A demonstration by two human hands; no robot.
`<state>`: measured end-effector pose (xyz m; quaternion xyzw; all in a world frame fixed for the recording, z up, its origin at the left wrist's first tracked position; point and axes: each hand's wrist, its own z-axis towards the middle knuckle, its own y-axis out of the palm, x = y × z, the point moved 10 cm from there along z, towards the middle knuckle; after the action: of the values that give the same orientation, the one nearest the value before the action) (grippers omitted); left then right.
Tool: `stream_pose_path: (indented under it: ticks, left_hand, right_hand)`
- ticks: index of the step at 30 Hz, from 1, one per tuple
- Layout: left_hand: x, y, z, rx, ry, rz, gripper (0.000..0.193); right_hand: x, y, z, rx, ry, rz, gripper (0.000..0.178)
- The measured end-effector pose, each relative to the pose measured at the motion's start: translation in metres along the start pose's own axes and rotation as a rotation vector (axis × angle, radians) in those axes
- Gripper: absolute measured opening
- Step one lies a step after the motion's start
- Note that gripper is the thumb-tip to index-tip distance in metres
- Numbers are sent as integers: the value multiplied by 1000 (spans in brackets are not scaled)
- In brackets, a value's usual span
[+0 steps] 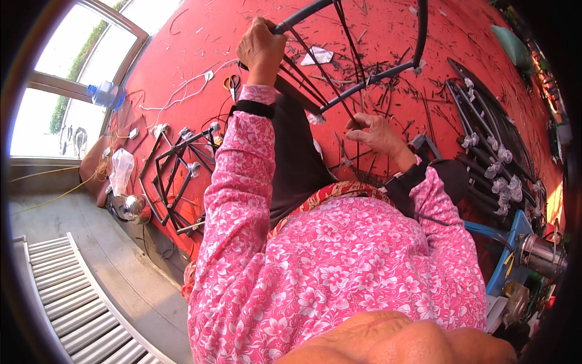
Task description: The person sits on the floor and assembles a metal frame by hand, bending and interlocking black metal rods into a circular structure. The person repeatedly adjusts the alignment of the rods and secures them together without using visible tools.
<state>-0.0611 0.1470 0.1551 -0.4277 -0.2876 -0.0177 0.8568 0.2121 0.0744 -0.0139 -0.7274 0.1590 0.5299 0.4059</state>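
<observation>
A dark tubular frame [388,74] stands tilted in front of me, with several long dark strips [316,79] stretched across it. My left hand [262,50] is wrapped round the frame's upper left corner. Below the frame's lower bar, my right hand [379,138] pinches a thin dark strip [339,100] between thumb and fingers. That strip runs up toward the frame's top. A pair of scissors [231,86] with orange-and-black handles lies on the red floor, left of my left wrist.
Cut strip scraps litter the red floor [182,48]. More dark frames with plastic-wrapped ends lie at left [176,164] and are stacked at right [485,133]. A white cable [182,97], a radiator [73,291] and a blue stand [506,249] surround me. A white scrap [317,56] lies beyond the frame.
</observation>
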Motion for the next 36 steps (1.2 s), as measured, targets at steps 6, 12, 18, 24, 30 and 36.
stream_pose_path:
  ticks: [6, 12, 18, 24, 30, 36]
  left_hand:
    - [21, -17, -6, 44, 64, -40, 33]
    - [25, -29, -6, 31, 52, 32, 40]
    - [14, -36, -1, 57, 15, 46, 40]
    - [16, -43, -12, 178, 60, -20, 25]
    - [15, -24, -23, 130, 40, -50, 27]
    - [19, -15, -37, 98, 55, -76, 28]
  right_hand:
    - [14, -30, 21, 41, 19, 7, 38]
    - [16, -18, 38, 1, -77, -37, 35]
    - [19, 18, 43, 90, -332, -501, 23]
    - [-4, 22, 49, 261, -290, -109, 19]
    - [-50, 25, 63, 383, -427, -9, 24]
    - [-35, 36, 70, 351, -359, -174, 16]
